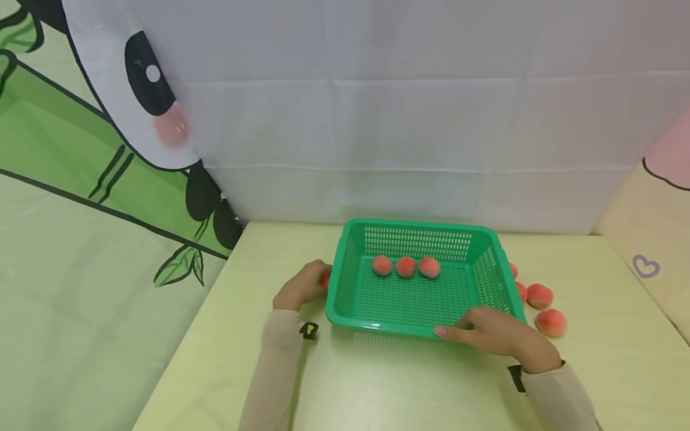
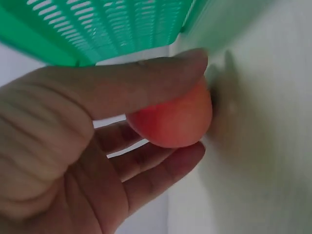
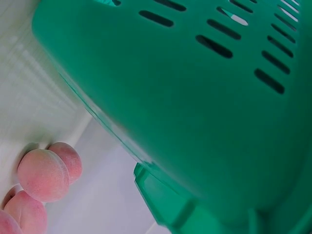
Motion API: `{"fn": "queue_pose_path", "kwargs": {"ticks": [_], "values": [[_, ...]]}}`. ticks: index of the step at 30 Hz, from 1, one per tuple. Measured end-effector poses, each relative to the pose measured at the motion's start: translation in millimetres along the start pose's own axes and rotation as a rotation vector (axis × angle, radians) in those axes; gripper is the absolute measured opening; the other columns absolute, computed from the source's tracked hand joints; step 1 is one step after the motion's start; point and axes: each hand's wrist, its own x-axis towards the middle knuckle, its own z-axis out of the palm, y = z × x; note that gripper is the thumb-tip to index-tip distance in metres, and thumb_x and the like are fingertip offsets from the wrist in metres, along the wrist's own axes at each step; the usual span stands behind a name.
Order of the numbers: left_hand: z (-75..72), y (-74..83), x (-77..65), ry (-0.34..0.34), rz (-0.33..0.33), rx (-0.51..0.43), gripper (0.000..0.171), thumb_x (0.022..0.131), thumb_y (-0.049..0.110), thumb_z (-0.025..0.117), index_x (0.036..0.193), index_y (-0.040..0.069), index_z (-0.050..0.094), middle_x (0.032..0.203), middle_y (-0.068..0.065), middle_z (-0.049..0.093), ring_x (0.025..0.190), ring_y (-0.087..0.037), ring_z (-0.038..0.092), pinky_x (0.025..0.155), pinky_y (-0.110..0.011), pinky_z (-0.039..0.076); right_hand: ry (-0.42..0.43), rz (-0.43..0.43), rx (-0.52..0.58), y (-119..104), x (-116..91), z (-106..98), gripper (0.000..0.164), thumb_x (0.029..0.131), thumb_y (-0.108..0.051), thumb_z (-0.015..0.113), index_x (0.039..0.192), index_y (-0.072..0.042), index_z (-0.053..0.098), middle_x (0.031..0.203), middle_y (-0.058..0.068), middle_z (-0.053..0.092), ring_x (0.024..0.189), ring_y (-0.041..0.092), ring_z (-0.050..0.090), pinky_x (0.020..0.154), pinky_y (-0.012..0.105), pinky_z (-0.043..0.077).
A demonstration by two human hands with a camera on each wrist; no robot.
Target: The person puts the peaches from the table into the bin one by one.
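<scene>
On the table, a green plastic basket with slotted walls holds three peaches in a row, the middle peach between two others. My left hand is just outside the basket's left side. Thumb and fingers grip a peach close to the tabletop, with the basket wall beyond it. At the basket's front right corner, my right hand holds the rim, its thumb lying along the front edge. In the right wrist view the basket wall fills most of the picture and the right hand is out of sight.
Several loose peaches lie right of the basket, among them a peach nearest the front and a peach in the right wrist view. A white cloth backdrop hangs behind the pale yellow table.
</scene>
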Motion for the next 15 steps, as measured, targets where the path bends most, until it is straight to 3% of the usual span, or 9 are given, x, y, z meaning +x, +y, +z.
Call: {"fn": "queue_pose_path", "kwargs": {"ticks": [4, 9, 12, 15], "values": [[-10.7, -2.9, -3.6, 0.057, -0.013, -0.037, 0.04, 0.076, 0.003, 0.076, 0.114, 0.007, 0.063, 0.107, -0.01, 0.06, 0.1, -0.024, 0.053, 0.088, -0.04, 0.045, 0.0, 0.008, 0.0, 0.0, -1.3, -0.7, 0.048, 0.091, -0.061, 0.051, 0.094, -0.021, 0.077, 0.092, -0.009, 0.07, 0.083, 0.009, 0.062, 0.071, 0.039, 0.051], [-38.4, -1.3, -17.8, 0.218, -0.031, -0.081, 0.042, 0.076, 0.007, 0.078, 0.115, 0.005, 0.063, 0.113, -0.014, 0.053, 0.1, -0.029, 0.052, 0.085, -0.045, 0.047, 0.008, 0.015, 0.0, -0.3, -1.9, -0.4, 0.048, 0.091, -0.061, 0.051, 0.094, -0.021, 0.077, 0.092, -0.009, 0.07, 0.082, 0.01, 0.061, 0.071, 0.039, 0.05], [-57.8, 9.2, -30.0, 0.341, -0.03, -0.084, 0.042, 0.078, 0.01, 0.077, 0.118, 0.008, 0.063, 0.116, -0.012, 0.047, 0.1, -0.029, 0.051, 0.083, -0.045, 0.049, 0.006, 0.003, 0.008, -0.8, -1.0, 0.2, 0.049, 0.091, -0.061, 0.051, 0.095, -0.019, 0.077, 0.09, -0.008, 0.07, 0.08, 0.011, 0.061, 0.069, 0.038, 0.05], [-76.9, 29.9, -39.0, 0.445, 0.027, -0.07, 0.043, 0.081, 0.014, 0.076, 0.122, 0.011, 0.062, 0.116, -0.01, 0.044, 0.098, -0.025, 0.052, 0.082, -0.042, 0.05, 0.001, -0.008, 0.017, -1.6, 0.0, -0.3, 0.051, 0.091, -0.06, 0.051, 0.095, -0.017, 0.077, 0.089, -0.006, 0.071, 0.079, 0.013, 0.062, 0.069, 0.038, 0.05]]}}
